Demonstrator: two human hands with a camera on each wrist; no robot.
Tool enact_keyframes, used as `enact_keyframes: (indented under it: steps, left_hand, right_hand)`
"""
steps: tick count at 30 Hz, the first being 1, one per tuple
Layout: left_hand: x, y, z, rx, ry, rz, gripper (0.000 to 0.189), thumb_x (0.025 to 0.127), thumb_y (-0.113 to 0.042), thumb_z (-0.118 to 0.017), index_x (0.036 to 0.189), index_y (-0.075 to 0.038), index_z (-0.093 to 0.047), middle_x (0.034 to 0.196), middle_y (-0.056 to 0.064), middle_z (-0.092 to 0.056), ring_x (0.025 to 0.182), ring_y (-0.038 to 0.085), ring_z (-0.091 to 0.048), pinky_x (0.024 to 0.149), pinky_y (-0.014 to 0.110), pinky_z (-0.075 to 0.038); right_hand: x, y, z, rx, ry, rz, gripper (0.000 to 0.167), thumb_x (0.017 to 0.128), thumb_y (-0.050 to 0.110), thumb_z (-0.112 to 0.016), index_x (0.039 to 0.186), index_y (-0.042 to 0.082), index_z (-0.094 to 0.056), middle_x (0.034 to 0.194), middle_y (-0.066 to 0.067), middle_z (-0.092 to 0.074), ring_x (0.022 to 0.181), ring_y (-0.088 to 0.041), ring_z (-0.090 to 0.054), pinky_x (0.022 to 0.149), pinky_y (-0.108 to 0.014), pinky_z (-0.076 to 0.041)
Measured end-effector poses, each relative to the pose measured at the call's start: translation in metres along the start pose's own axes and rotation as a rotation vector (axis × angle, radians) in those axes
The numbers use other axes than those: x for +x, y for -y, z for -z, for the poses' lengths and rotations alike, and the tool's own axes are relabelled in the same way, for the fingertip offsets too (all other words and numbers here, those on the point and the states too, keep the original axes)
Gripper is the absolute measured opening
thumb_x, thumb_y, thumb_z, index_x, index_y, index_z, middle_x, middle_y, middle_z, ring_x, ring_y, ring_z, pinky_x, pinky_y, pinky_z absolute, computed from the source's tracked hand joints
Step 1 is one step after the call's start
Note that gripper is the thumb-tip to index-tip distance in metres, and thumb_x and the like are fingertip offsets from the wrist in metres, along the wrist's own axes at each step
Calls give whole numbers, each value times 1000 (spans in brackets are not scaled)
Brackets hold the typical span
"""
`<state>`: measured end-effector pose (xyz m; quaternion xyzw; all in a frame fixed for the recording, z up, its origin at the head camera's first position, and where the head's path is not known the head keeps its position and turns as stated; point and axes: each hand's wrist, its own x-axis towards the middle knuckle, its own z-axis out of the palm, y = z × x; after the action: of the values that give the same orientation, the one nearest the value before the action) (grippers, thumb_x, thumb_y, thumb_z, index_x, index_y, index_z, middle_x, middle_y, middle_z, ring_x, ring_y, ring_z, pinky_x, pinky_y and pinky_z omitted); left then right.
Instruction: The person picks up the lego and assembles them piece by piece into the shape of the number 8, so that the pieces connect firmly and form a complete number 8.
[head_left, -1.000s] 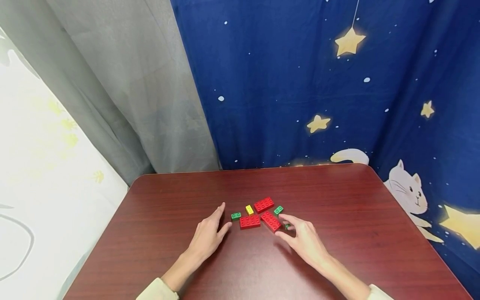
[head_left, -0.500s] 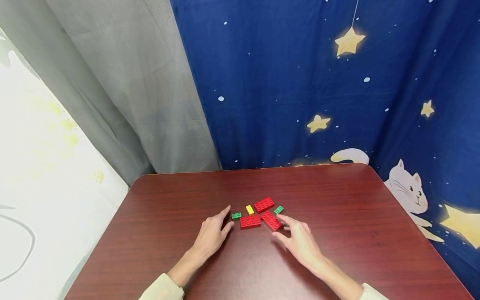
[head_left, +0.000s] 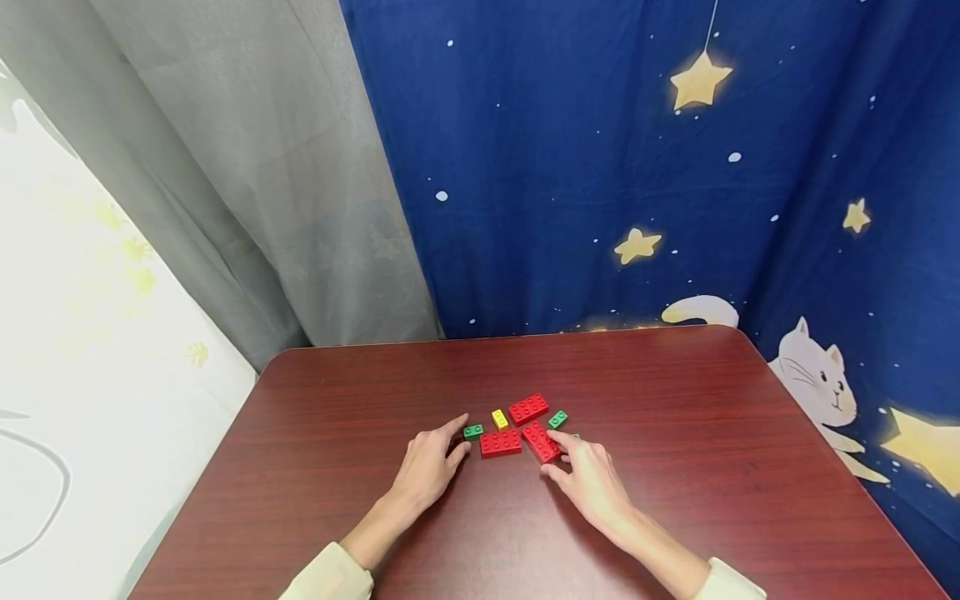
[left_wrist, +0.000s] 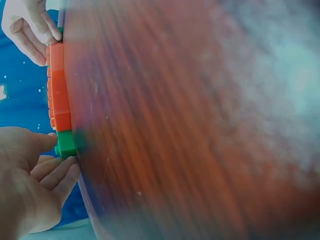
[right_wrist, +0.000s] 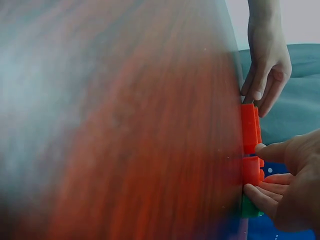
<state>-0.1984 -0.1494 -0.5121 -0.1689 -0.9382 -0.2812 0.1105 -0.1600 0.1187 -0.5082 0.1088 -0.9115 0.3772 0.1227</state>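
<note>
In the head view my left hand [head_left: 427,465] lies beside a small green brick [head_left: 473,432], its index finger and thumb spread around the brick's left end. The left wrist view shows that green brick [left_wrist: 66,143] between thumb and fingers, without a clear grip. My right hand [head_left: 592,482] reaches over the right side of a slanted red brick [head_left: 540,440]. Its index fingertip appears to touch the brick, and the thumb is by the near end. A second red brick [head_left: 500,443] lies flat between the hands.
Behind these lie a yellow brick [head_left: 499,419] and another red brick [head_left: 528,408]. A green brick [head_left: 557,419] sits beyond the right hand, which mostly hides another green piece [head_left: 576,436]. All rest on the brown table [head_left: 360,392]; curtains [head_left: 562,167] hang behind it.
Both hands have moved inward, the left one right toward the green brick, the right one left onto the slanted red brick. The bricks have stayed nearly in place.
</note>
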Motion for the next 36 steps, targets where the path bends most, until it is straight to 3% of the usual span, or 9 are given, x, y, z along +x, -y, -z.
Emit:
enact_keyframes:
  steps: [16,24,36]
  left_hand:
    - [1,-2,-2,-32,1,-3,43,97,-12,-79,138,-5,-70,118,11,-78,105,25,-76,84,52,-61]
    - [4,-4,-2,-48,27,29,43,98,-14,-79,140,-8,-69,104,1,-80,94,12,-74,81,44,-61]
    - [9,-2,-2,-25,57,7,46,97,-14,-80,141,-8,-68,91,-7,-74,78,5,-64,73,35,-57]
  right_hand:
    - [6,-2,-5,-68,-36,23,49,79,5,-94,125,2,-76,102,-13,-80,89,-23,-77,76,-44,-61]
    - [1,-3,-1,-77,-22,37,48,80,0,-91,125,3,-75,100,-12,-79,81,-19,-74,71,-41,-60]
    - [-5,-3,7,-77,21,14,49,80,-4,-87,127,3,-73,105,-11,-79,82,-17,-70,71,-39,-59]
